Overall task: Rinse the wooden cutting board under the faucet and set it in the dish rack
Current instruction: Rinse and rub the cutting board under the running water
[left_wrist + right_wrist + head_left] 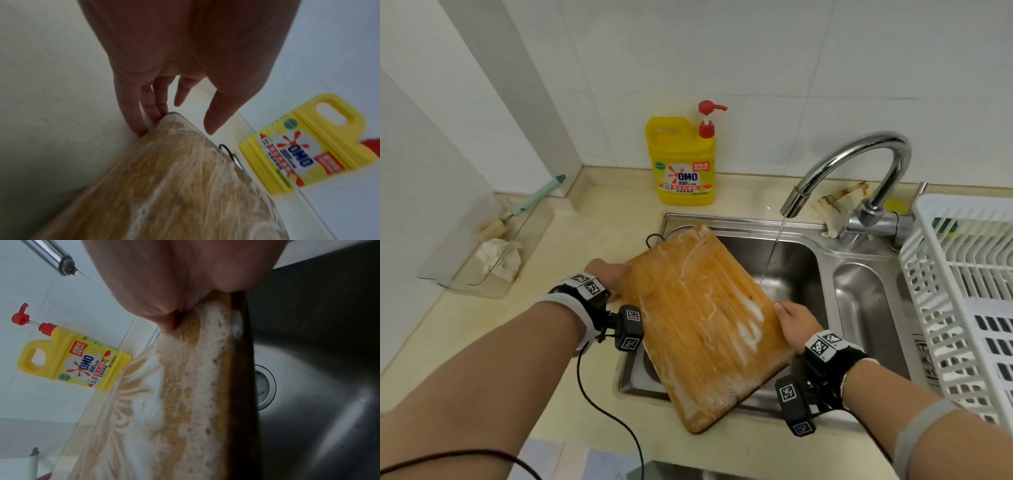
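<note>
The wooden cutting board (702,325), streaked with white suds, is held tilted over the left part of the steel sink (801,260). My left hand (613,274) is at its left edge; in the left wrist view straight fingertips (141,128) touch the board's corner (185,186) and the thumb stands apart. My right hand (791,318) pinches the right edge, thumb (164,318) on the foamy face (185,402). The chrome faucet (859,164) runs a thin stream (774,246) that falls just right of the board. The white dish rack (962,291) stands at the far right.
A yellow detergent bottle (685,161) with a red pump stands behind the sink. A stained rag (835,205) lies by the faucet base. A clear tray (493,246) with a brush and a cloth sits at the left. A smaller basin (866,308) lies beside the rack.
</note>
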{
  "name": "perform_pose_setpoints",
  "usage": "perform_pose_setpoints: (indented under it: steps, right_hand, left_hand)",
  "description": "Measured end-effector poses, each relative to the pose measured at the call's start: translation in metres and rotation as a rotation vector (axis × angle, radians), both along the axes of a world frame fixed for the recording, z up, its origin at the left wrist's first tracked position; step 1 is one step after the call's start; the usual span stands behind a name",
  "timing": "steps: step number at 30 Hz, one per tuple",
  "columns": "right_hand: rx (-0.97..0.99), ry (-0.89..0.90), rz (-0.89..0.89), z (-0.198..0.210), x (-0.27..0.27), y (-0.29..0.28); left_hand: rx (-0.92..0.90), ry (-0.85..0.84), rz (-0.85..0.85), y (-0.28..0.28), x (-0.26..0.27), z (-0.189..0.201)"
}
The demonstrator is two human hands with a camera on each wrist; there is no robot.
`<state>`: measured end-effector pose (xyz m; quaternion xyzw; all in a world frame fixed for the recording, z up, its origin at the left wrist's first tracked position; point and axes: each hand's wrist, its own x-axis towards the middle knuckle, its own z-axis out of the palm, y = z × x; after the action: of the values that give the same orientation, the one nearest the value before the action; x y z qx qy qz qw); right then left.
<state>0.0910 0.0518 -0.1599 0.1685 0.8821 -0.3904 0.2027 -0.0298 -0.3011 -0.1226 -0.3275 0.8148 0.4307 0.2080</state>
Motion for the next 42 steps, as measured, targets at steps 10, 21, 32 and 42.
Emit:
perform_pose_setpoints:
  steps: [10,21,32,42]
  right_hand:
    - [-0.062,0.076,-0.132,0.006,-0.012,0.007]
    - [-0.099,0.068,-0.309,0.001,-0.007,0.018]
    - [-0.355,-0.048,-0.289,0.019,-0.025,0.004]
    - [-0.36,0.121,-0.313,0.042,-0.055,0.007]
  left_hand:
    - [0.377,0.099,-0.049,0.002,-0.031,0.013]
    - [0.52,0.251,-0.282,0.038,-0.042,0.056]
    - [0.42,0.474,-0.356,0.059,-0.037,0.082]
    - [0.239,0.562,-0.486,0.07,-0.02,0.052]
